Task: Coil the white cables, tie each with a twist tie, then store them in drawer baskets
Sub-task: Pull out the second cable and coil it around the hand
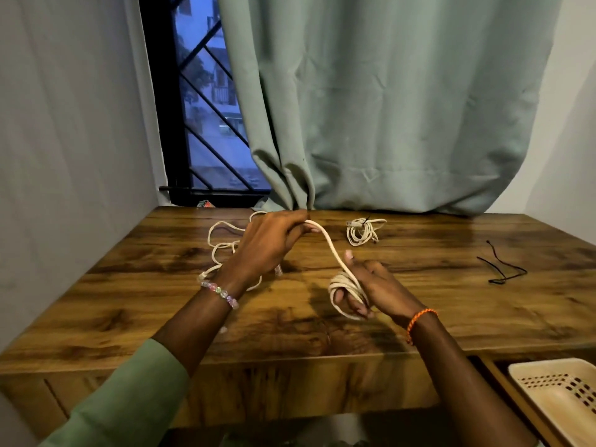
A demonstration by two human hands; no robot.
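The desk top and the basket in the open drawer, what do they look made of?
Desk top: wood or wood-look laminate, going by its bold brown grain and slight sheen; which one is unclear. Basket: cream plastic, apparently moulded, with a smooth rim and rows of punched holes.

You face a wooden table [419, 317] with a dark, streaked grain, pushed against the far wall, where a pale green curtain [387, 108] hangs with its hem bunched on the table's back edge. To the left of the curtain, above the table's far left corner, a window [206, 124] with black diagonal bars [209, 101] shows a bluish street scene, and a small red-and-white object [205, 204], too small to identify, lies on the sill just behind the tabletop.
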